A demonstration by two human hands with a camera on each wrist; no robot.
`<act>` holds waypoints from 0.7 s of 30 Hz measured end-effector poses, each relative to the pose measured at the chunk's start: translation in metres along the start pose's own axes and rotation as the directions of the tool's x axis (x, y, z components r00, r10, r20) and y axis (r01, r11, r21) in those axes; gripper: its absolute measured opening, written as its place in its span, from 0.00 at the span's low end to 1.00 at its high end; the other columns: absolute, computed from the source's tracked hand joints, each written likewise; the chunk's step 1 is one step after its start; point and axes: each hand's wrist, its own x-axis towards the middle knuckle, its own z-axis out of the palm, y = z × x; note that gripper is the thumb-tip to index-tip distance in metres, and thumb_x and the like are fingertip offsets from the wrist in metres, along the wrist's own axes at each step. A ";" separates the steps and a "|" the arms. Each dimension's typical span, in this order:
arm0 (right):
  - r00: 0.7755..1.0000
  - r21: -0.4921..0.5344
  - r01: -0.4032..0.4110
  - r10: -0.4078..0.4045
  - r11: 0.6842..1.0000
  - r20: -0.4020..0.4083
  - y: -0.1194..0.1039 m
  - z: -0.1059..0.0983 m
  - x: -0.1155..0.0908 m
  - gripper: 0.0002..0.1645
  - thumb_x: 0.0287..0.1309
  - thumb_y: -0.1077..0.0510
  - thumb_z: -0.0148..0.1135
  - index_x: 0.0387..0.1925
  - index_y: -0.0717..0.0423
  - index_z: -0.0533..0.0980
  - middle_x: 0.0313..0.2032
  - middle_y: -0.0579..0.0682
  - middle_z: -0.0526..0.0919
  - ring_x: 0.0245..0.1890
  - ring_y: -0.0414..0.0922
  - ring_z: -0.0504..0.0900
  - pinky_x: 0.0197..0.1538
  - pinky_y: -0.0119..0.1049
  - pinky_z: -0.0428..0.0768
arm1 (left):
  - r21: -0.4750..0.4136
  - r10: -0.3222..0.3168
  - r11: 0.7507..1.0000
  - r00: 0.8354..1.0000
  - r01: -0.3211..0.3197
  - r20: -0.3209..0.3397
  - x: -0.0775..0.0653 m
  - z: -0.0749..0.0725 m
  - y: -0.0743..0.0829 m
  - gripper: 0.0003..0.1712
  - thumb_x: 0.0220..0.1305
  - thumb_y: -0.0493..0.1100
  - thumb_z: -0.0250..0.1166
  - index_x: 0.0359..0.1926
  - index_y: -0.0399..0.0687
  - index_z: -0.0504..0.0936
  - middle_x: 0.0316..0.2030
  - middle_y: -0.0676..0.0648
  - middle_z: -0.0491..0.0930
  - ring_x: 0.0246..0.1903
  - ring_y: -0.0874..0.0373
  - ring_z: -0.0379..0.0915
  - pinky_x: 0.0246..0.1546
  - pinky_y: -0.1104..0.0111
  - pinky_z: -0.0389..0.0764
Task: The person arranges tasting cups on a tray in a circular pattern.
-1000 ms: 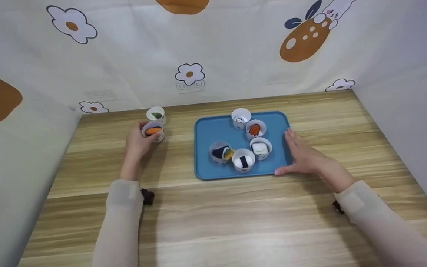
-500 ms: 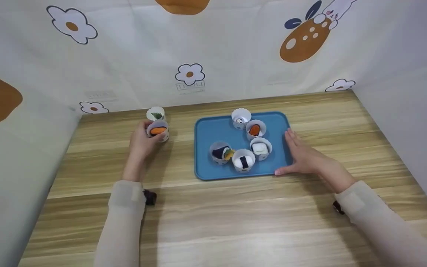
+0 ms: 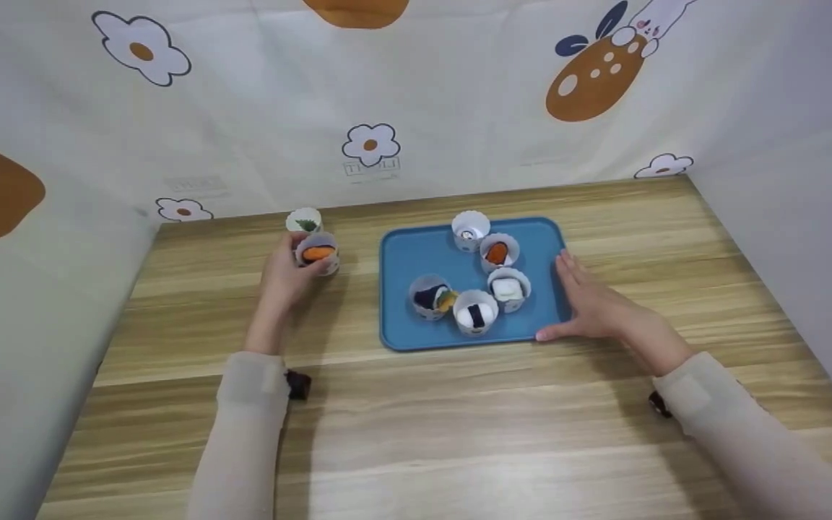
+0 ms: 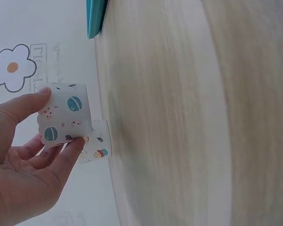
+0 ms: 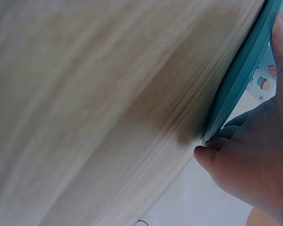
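In the head view my left hand [image 3: 284,278] grips a small paper cup [image 3: 327,240] holding an orange-topped toy sushi piece [image 3: 318,253]. The left wrist view shows thumb and fingers around the printed side of this cup [image 4: 68,113], its base raised above the wood. Just behind it stands another white cup [image 3: 293,223] with something green inside. My right hand [image 3: 599,307] is spread against the right end of the blue tray [image 3: 416,253], fingers along the side and thumb at the near corner. The right wrist view has the fingertips right at the tray's edge [image 5: 240,77].
On the tray, several paper cups form a curve: one with a dark roll [image 3: 428,297], one white with a black band [image 3: 475,315], one white block [image 3: 507,289], one red-orange piece [image 3: 496,253], and a rear cup [image 3: 470,222]. A patterned cloth [image 3: 459,94] walls the wooden table [image 3: 416,433].
My left hand has carried the cup with the orange-topped piece a short way right, toward the tray. The right hand and the tray have stayed in place.
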 end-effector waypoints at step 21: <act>1.000 0.004 0.000 0.000 1.000 0.003 0.000 -0.001 0.000 0.85 0.40 0.23 0.71 0.77 0.66 0.32 0.78 0.65 0.27 0.79 0.63 0.31 0.77 0.62 0.43 | -0.014 0.042 0.999 0.998 -0.042 0.037 -0.003 0.013 0.020 0.34 0.66 0.41 0.66 0.69 0.39 0.63 0.68 0.36 0.68 0.68 0.46 0.64 0.72 0.54 0.65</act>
